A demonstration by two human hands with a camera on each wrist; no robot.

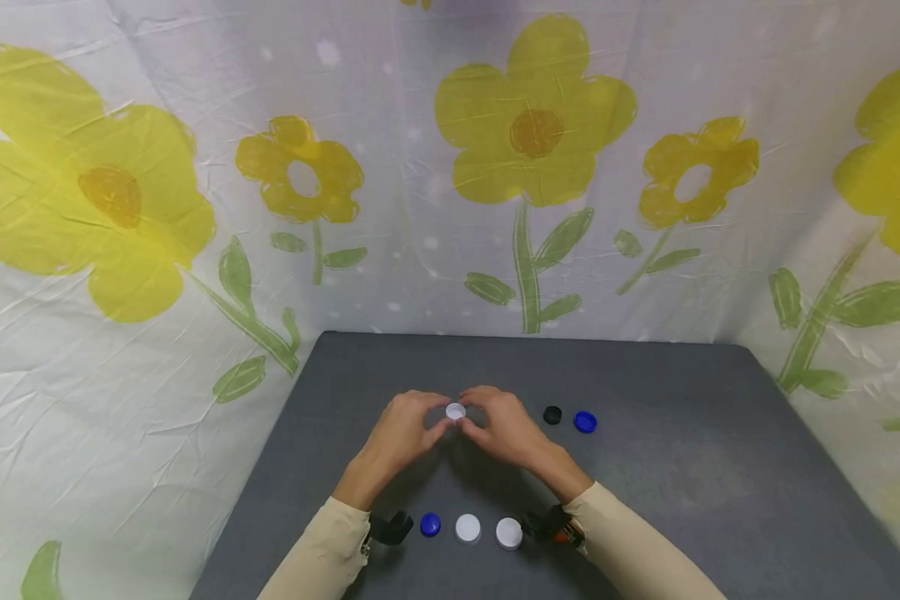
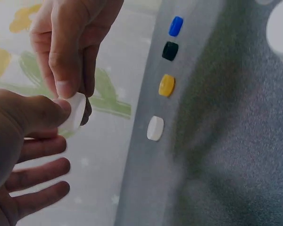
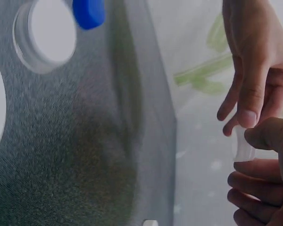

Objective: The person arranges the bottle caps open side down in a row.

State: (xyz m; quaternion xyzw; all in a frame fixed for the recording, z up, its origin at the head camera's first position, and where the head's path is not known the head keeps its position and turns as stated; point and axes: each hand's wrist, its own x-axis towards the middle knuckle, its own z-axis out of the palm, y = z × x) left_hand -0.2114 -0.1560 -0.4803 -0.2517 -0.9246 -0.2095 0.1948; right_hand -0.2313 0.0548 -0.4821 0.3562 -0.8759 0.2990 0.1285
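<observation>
Above the dark table, a small white bottle cap (image 1: 456,412) is held between my two hands. From the left, my left hand (image 1: 397,433) pinches its edge with thumb and forefinger; its other fingers are spread apart in the left wrist view. My right hand (image 1: 504,427) pinches the cap's opposite side. In the right wrist view the cap (image 3: 244,145) shows its ribbed side, with the left thumb (image 3: 248,117) at its upper end. The head view shows its hollow side facing up.
Right of the hands lie a black cap (image 1: 552,414) and a blue cap (image 1: 585,422). A yellow cap (image 2: 167,85) and another white cap (image 2: 155,128) continue that row. Nearer me sit a blue cap (image 1: 431,524) and two white-topped lids (image 1: 468,528). Flower-print cloth (image 1: 390,275) surrounds the table.
</observation>
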